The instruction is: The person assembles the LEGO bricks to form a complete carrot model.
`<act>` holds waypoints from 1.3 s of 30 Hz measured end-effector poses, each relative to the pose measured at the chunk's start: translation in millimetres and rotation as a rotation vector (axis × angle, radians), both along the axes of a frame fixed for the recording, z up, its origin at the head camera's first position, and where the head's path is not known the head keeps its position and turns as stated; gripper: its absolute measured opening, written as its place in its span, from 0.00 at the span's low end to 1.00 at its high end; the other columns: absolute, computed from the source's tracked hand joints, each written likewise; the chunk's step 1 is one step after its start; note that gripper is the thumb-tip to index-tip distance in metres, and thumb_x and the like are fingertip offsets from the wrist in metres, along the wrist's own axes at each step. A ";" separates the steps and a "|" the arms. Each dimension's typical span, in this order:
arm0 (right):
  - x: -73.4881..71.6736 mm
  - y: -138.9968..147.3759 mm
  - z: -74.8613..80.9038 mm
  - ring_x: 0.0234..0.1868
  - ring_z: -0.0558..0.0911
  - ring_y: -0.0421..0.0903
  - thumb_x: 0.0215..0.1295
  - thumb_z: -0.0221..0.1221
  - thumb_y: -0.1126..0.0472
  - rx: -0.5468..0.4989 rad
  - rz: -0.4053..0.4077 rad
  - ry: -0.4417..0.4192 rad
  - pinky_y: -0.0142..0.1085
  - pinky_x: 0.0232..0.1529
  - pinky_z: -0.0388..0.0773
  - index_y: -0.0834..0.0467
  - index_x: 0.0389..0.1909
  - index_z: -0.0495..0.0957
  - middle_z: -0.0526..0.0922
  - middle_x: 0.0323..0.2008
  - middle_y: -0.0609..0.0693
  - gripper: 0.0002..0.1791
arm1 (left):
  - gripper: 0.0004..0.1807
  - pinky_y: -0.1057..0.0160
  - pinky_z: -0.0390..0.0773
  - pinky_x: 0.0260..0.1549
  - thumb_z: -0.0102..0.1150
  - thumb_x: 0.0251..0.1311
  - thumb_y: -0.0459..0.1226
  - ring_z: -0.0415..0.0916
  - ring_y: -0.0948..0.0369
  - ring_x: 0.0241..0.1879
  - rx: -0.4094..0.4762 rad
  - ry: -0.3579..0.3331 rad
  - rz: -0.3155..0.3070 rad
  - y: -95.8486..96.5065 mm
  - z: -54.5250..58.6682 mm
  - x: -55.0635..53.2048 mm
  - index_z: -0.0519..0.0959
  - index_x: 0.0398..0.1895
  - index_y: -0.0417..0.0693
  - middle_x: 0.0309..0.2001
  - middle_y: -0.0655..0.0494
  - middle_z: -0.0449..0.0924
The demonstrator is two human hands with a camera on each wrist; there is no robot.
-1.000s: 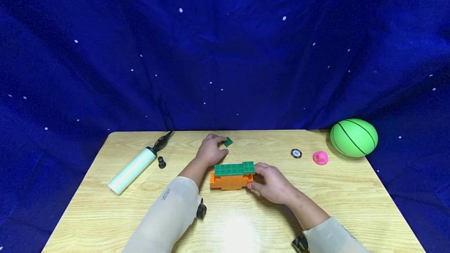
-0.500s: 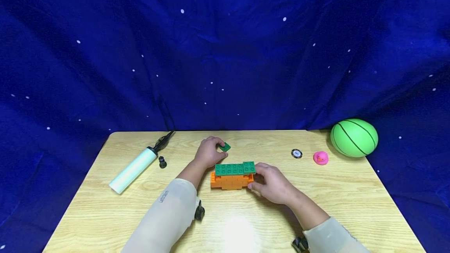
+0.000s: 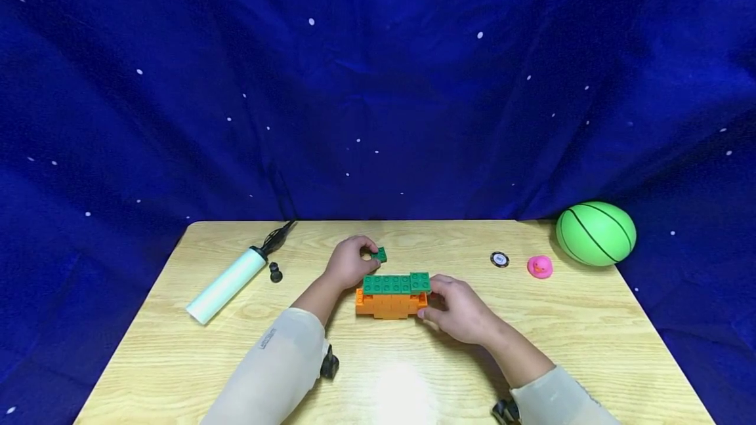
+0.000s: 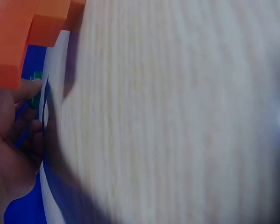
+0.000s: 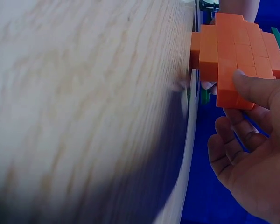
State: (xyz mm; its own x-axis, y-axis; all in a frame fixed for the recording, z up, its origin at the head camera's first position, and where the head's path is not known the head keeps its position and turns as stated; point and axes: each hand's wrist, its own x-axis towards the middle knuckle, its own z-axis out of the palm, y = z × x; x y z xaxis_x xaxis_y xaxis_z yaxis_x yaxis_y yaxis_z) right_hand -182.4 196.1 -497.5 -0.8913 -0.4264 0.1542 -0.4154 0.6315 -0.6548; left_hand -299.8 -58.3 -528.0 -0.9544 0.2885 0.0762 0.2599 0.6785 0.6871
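An assembled structure of toy building bricks [image 3: 394, 305] stands on the table in front of the person, orange below with green studded bricks [image 3: 386, 284] along its top. The right hand [image 3: 463, 310] grips the structure's right end; the right wrist view shows the thumb on the orange face [image 5: 245, 49] and fingers curled at the other side. Behind the structure, the left hand [image 3: 350, 262] pinches a small green brick [image 3: 380, 254] between thumb and fingers. That green brick [image 4: 36, 91] also shows past the thumb in the left wrist view, partly hidden by it.
To the left lie a pale hand pump [image 3: 227, 286] with a black end and a small black chess-like piece [image 3: 275, 273]. On the right are a poker chip [image 3: 499, 260], a pink rubber duck [image 3: 540, 267] and a green ball [image 3: 596, 233]. Blue cloth [image 3: 378, 84] hangs behind the table.
The left hand has drawn the small green brick from the back of the table nearer to the structure, turning it a little. The right hand keeps its hold in place.
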 end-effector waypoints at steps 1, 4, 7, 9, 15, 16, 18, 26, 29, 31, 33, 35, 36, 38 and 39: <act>-0.1 0.1 -0.2 0.33 0.72 0.47 0.64 0.72 0.61 0.001 0.000 0.003 0.35 0.33 0.66 0.49 0.31 0.75 0.78 0.35 0.49 0.13 | 0.09 0.53 0.77 0.51 0.74 0.60 0.38 0.77 0.55 0.45 0.013 -0.001 -0.005 -1.0 -0.3 0.9 0.83 0.41 0.51 0.47 0.53 0.82; -0.2 0.2 -0.3 0.34 0.74 0.47 0.64 0.72 0.61 -0.002 -0.003 0.009 0.35 0.34 0.69 0.49 0.36 0.79 0.79 0.37 0.46 0.10 | 0.10 0.54 0.77 0.48 0.73 0.60 0.38 0.76 0.56 0.43 0.056 -0.003 -0.008 -4.4 0.5 3.6 0.84 0.42 0.50 0.44 0.54 0.81; -0.1 0.1 -0.8 0.40 0.78 0.47 0.63 0.72 0.61 -0.009 -0.007 0.007 0.36 0.40 0.74 0.49 0.46 0.84 0.82 0.43 0.41 0.12 | 0.12 0.54 0.77 0.47 0.73 0.60 0.37 0.76 0.56 0.43 0.100 -0.018 -0.009 -8.3 2.3 6.8 0.84 0.45 0.49 0.44 0.54 0.82; -0.2 -0.1 -1.1 0.43 0.80 0.47 0.63 0.72 0.61 -0.012 -0.008 0.005 0.37 0.43 0.76 0.50 0.50 0.85 0.83 0.46 0.40 0.15 | 0.13 0.54 0.77 0.48 0.73 0.60 0.36 0.77 0.55 0.44 0.124 -0.034 -0.004 -10.6 3.7 9.1 0.84 0.48 0.49 0.45 0.54 0.82; -0.8 -0.5 -1.9 0.34 0.74 0.47 0.64 0.72 0.61 -0.013 -0.001 0.024 0.35 0.33 0.69 0.49 0.40 0.82 0.79 0.38 0.44 0.09 | 0.16 0.54 0.78 0.47 0.73 0.60 0.38 0.78 0.56 0.45 0.173 -0.046 0.001 -16.2 6.0 16.4 0.84 0.52 0.52 0.47 0.57 0.82; -0.9 -0.5 -2.0 0.33 0.74 0.47 0.64 0.72 0.61 -0.013 -0.001 0.026 0.34 0.32 0.68 0.49 0.39 0.81 0.79 0.37 0.44 0.09 | 0.17 0.54 0.78 0.47 0.73 0.60 0.38 0.78 0.56 0.45 0.177 -0.043 -0.001 -16.9 6.7 18.2 0.84 0.52 0.52 0.47 0.57 0.81; -0.8 -0.6 -2.1 0.33 0.73 0.46 0.64 0.72 0.61 -0.015 0.001 0.027 0.34 0.32 0.68 0.49 0.38 0.82 0.78 0.37 0.42 0.09 | 0.17 0.54 0.78 0.46 0.73 0.61 0.38 0.78 0.56 0.45 0.177 -0.034 -0.007 -18.0 7.9 21.8 0.84 0.53 0.54 0.46 0.59 0.80; 0.2 -0.2 0.1 0.31 0.70 0.45 0.64 0.72 0.62 -0.007 -0.001 0.006 0.34 0.31 0.65 0.49 0.29 0.73 0.76 0.33 0.51 0.14 | 0.22 0.53 0.79 0.48 0.71 0.62 0.34 0.78 0.54 0.44 0.220 0.003 -0.054 -23.7 15.7 35.8 0.83 0.60 0.46 0.48 0.57 0.79; 0.3 -0.2 0.2 0.30 0.68 0.42 0.64 0.71 0.62 -0.003 0.000 0.003 0.34 0.31 0.64 0.50 0.27 0.70 0.74 0.32 0.52 0.17 | 0.22 0.53 0.81 0.48 0.71 0.62 0.33 0.78 0.52 0.45 0.239 0.004 -0.073 -26.4 18.1 40.0 0.83 0.60 0.45 0.48 0.57 0.78; -0.1 -0.3 -0.3 0.29 0.66 0.41 0.64 0.72 0.62 0.001 0.001 0.011 0.34 0.30 0.63 0.52 0.26 0.69 0.73 0.31 0.52 0.18 | 0.20 0.53 0.81 0.49 0.71 0.62 0.33 0.78 0.52 0.47 0.243 0.001 -0.084 -28.6 20.8 42.7 0.84 0.58 0.47 0.49 0.58 0.79; -0.3 -0.3 -0.8 0.29 0.66 0.40 0.64 0.72 0.62 -0.003 0.007 0.019 0.34 0.30 0.63 0.52 0.27 0.71 0.73 0.30 0.51 0.17 | 0.19 0.55 0.82 0.48 0.70 0.61 0.33 0.77 0.54 0.47 0.246 0.000 -0.095 -31.5 23.1 45.0 0.85 0.56 0.48 0.48 0.59 0.79; -0.6 -0.2 -1.4 0.29 0.66 0.40 0.64 0.72 0.63 -0.009 0.013 0.025 0.34 0.30 0.62 0.55 0.27 0.71 0.72 0.30 0.51 0.16 | 0.18 0.56 0.82 0.47 0.70 0.61 0.33 0.77 0.56 0.47 0.250 0.005 -0.101 -34.2 25.1 47.4 0.85 0.55 0.50 0.48 0.60 0.79; -0.6 -0.1 -1.4 0.29 0.66 0.40 0.64 0.72 0.63 -0.010 0.014 0.028 0.34 0.30 0.62 0.55 0.27 0.72 0.72 0.30 0.51 0.16 | 0.18 0.57 0.82 0.46 0.70 0.61 0.33 0.77 0.57 0.46 0.252 0.008 -0.105 -35.6 25.9 48.3 0.86 0.55 0.51 0.48 0.60 0.80; -0.5 0.2 -1.1 0.29 0.66 0.40 0.64 0.72 0.63 -0.014 0.016 0.029 0.34 0.30 0.62 0.56 0.28 0.72 0.72 0.30 0.51 0.16 | 0.18 0.59 0.82 0.45 0.69 0.60 0.33 0.77 0.59 0.46 0.257 0.019 -0.111 -38.1 27.6 50.2 0.86 0.54 0.52 0.48 0.61 0.80; -0.6 0.1 -0.9 0.29 0.66 0.40 0.64 0.72 0.63 -0.015 0.017 0.028 0.35 0.30 0.62 0.56 0.28 0.72 0.72 0.30 0.52 0.15 | 0.18 0.60 0.82 0.44 0.69 0.59 0.33 0.77 0.59 0.45 0.260 0.026 -0.112 -39.0 28.1 50.9 0.86 0.53 0.53 0.48 0.62 0.80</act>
State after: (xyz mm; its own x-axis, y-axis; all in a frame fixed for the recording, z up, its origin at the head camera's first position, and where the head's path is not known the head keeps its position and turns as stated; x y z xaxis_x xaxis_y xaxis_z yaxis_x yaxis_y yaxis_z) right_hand -183.1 196.2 -498.4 -0.8791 -0.4390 0.1857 -0.4445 0.6144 -0.6519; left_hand -248.9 -97.3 -499.9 -0.9143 0.3599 0.1859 0.3437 0.4464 0.8262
